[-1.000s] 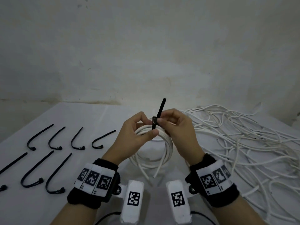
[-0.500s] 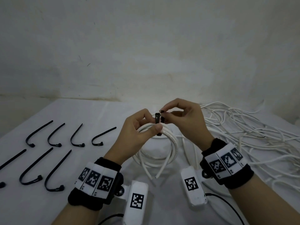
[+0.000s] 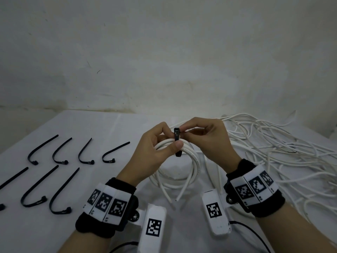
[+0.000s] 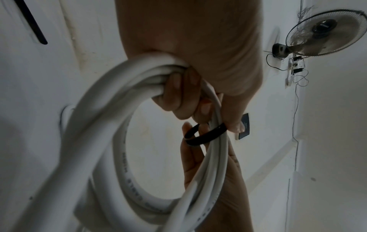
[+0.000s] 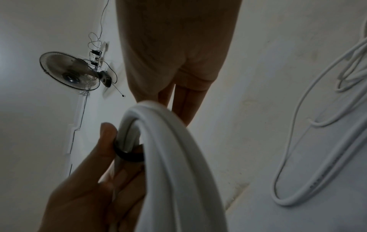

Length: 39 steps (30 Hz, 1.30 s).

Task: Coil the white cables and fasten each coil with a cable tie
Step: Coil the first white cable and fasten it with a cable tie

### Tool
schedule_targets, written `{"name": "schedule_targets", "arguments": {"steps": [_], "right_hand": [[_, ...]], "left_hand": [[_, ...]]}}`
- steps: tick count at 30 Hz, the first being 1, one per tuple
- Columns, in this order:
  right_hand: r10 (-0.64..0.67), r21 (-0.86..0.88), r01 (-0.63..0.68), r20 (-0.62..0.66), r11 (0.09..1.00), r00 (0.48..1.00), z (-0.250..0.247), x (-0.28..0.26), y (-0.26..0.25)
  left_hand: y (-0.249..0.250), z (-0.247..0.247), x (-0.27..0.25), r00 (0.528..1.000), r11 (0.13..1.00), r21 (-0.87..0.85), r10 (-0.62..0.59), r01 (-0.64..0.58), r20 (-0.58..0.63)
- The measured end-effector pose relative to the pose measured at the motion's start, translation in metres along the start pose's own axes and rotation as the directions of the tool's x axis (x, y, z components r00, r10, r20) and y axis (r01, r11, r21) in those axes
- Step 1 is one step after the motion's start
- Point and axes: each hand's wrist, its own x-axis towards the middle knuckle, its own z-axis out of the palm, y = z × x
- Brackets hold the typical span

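A coil of white cable (image 3: 182, 172) hangs from my left hand (image 3: 171, 141), which grips its top with the thumb pressed across the strands. A black cable tie (image 3: 176, 141) loops loosely around those strands, its head standing just above the thumb. My right hand (image 3: 184, 131) pinches the tie beside the head; the tail is hidden in its fingers. In the left wrist view the tie (image 4: 204, 135) forms a slack ring around the coil (image 4: 119, 125). The right wrist view shows the same tie (image 5: 129, 154) on the coil (image 5: 168, 157).
A tangled pile of loose white cables (image 3: 273, 152) covers the right side of the white table (image 3: 109, 128). Several spare black cable ties (image 3: 60, 152) lie in two rows at the left. A wall rises right behind the table's far edge.
The tie's tail, which stuck up above the head a second ago, is now hidden in my right fingers. My right wrist has swung out to the right. The left hand keeps its grip.
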Motion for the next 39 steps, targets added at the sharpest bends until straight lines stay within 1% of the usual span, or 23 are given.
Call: {"name": "schedule_targets", "arguments": {"steps": [8, 11, 16, 19, 21, 23, 26, 28, 31, 36, 37, 38, 39], "right_hand": [[0.018, 0.049, -0.019, 0.002, 0.999, 1.000, 0.000, -0.002, 0.000], [0.024, 0.034, -0.024, -0.008, 0.999, 1.000, -0.001, -0.002, -0.003], [0.061, 0.068, -0.058, -0.035, 0.996, 0.998, -0.004, -0.002, -0.006], [0.045, 0.056, -0.042, -0.035, 0.998, 0.998, -0.005, -0.003, -0.008], [0.011, 0.000, -0.011, -0.023, 1.000, 1.000, -0.004, -0.002, -0.010], [-0.045, -0.124, 0.045, 0.005, 0.991, 0.999, -0.004, 0.000, -0.012], [-0.132, -0.326, 0.148, 0.072, 0.934, 0.989, -0.005, 0.003, -0.015], [-0.185, -0.409, 0.218, 0.119, 0.886, 0.975, -0.006, 0.004, -0.017], [-0.223, -0.476, 0.278, 0.170, 0.834, 0.960, -0.007, 0.004, -0.019], [-0.255, -0.550, 0.342, 0.231, 0.762, 0.939, -0.007, 0.004, -0.017], [-0.259, -0.551, 0.342, 0.225, 0.761, 0.939, -0.006, 0.004, -0.018], [-0.249, -0.532, 0.320, 0.202, 0.784, 0.947, -0.006, 0.004, -0.019], [-0.219, -0.479, 0.270, 0.162, 0.835, 0.962, -0.006, 0.005, -0.019]], "left_hand": [[0.000, 0.002, -0.002, 0.999, 0.999, 0.048, 0.018, -0.019, 0.031], [0.000, 0.004, -0.002, 1.000, 0.997, 0.071, 0.025, -0.025, 0.007], [-0.003, 0.002, 0.000, 0.996, 0.999, 0.049, 0.014, -0.010, -0.086], [-0.002, 0.003, 0.000, 0.995, 0.998, 0.048, 0.032, -0.027, -0.099], [-0.003, 0.004, 0.000, 0.994, 0.998, 0.046, 0.040, -0.036, -0.100], [-0.005, 0.002, 0.000, 0.993, 0.999, 0.036, 0.040, -0.036, -0.107], [-0.005, 0.001, -0.001, 0.992, 0.999, 0.042, 0.039, -0.034, -0.120], [-0.006, 0.000, 0.000, 0.991, 0.997, 0.068, 0.030, -0.022, -0.127], [-0.007, 0.000, 0.001, 0.991, 0.996, 0.094, 0.014, -0.001, -0.132], [-0.007, 0.000, 0.001, 0.993, 0.993, 0.118, 0.017, -0.003, -0.116], [-0.006, -0.001, 0.001, 0.993, 0.994, 0.107, 0.016, -0.003, -0.115], [-0.005, -0.001, 0.001, 0.993, 0.996, 0.085, 0.016, -0.006, -0.116], [-0.004, -0.001, 0.000, 0.993, 0.998, 0.065, 0.018, -0.010, -0.121]]}}
